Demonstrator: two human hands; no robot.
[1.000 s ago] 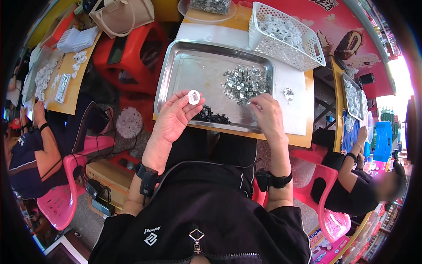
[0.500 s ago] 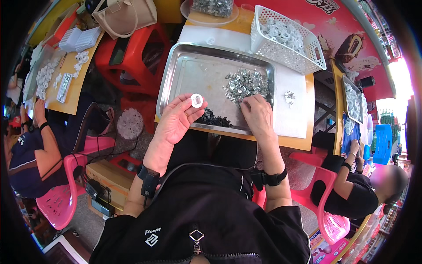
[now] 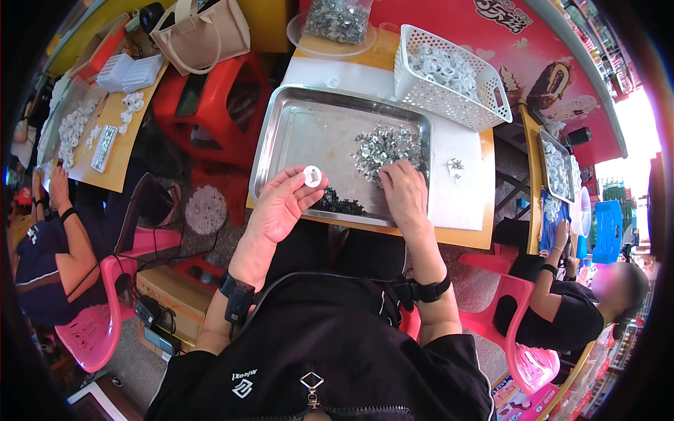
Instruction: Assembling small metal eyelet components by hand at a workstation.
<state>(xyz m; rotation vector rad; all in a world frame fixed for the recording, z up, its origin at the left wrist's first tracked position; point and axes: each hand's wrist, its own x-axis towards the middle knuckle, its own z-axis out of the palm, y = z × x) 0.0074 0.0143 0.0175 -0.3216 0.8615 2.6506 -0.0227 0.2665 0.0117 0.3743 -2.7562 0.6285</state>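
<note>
I'm pinching a round white piece (image 3: 312, 176) with the left hand (image 3: 276, 208), resting the right hand (image 3: 407, 197) at the silvery pile (image 3: 388, 146); whether those fingers are gripping, I can't tell

White lettering (image 3: 245, 374) marks the black top (image 3: 330, 323), dark lettering (image 3: 501, 15) the red wall (image 3: 435, 12).

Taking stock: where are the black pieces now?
In the head view, the black pieces lie in the tray, along its near edge, just right of the left hand.
</note>
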